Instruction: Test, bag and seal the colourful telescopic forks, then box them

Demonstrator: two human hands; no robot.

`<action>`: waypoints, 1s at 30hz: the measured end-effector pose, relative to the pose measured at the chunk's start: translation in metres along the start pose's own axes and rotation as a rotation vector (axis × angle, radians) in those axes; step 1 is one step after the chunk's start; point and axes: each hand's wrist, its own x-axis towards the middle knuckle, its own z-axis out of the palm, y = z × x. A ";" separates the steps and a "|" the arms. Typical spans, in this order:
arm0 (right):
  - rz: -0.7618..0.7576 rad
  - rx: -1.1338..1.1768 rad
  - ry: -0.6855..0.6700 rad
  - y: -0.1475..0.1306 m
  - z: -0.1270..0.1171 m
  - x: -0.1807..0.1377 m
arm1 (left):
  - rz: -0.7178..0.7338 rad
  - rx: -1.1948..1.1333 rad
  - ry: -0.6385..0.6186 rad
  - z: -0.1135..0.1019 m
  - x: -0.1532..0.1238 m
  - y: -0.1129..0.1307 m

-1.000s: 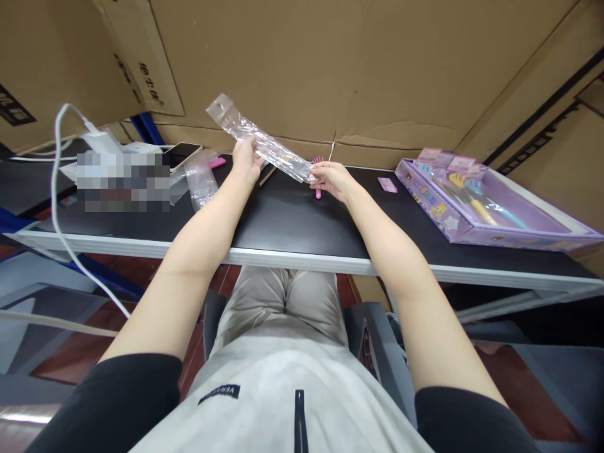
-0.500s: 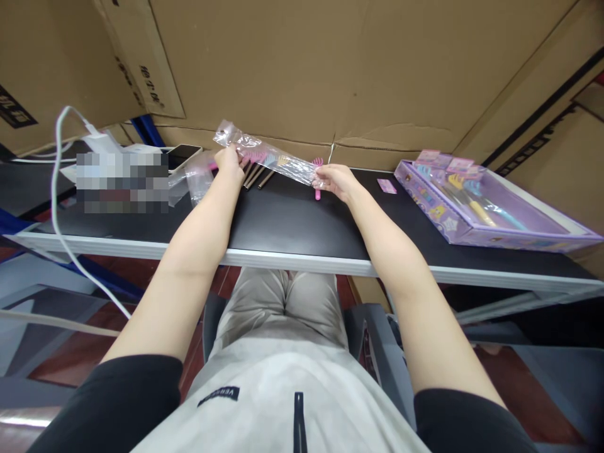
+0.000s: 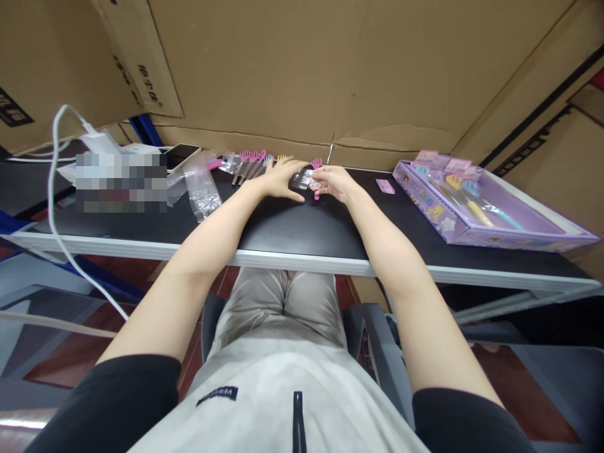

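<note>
My left hand (image 3: pixel 282 179) lies spread, palm down, over the middle of a clear plastic bag (image 3: pixel 302 180) on the black table. At the bag's right end, my right hand (image 3: pixel 337 182) pinches the plastic. Right behind those fingers is a pink back scratcher (image 3: pixel 316 163), its claw head up and its pink handle end below; the hand hides its middle. Left of my left hand, several back scratchers (image 3: pixel 250 165) with pink, blue and yellow claw heads and metal rods lie in a row, partly covered by the hand and the bag.
Another clear plastic bag (image 3: pixel 202 189) lies at the left, beside a phone (image 3: pixel 182 156) and a white cable (image 3: pixel 54 182). A small pink card (image 3: pixel 385 186) lies at the right. Further right stands a purple display box (image 3: pixel 500 229) with bagged back scratchers (image 3: pixel 476 211). Cardboard (image 3: pixel 283 75) walls the back.
My left hand let go of the bag's left end and moved right, opening flat over its middle. The bag came down to the table. My right hand stayed at its right end.
</note>
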 end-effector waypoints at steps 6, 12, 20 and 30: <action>-0.037 -0.120 -0.027 0.002 0.003 0.001 | 0.024 0.122 -0.040 0.007 0.005 -0.007; -0.138 -0.287 0.020 0.006 0.011 0.002 | 0.006 0.093 -0.014 0.003 0.005 -0.009; -0.292 -0.646 0.195 0.015 -0.004 0.021 | -0.002 0.057 -0.009 0.011 0.007 -0.018; -0.153 -1.069 0.058 0.010 -0.008 0.010 | -0.038 0.105 0.026 0.015 0.009 -0.021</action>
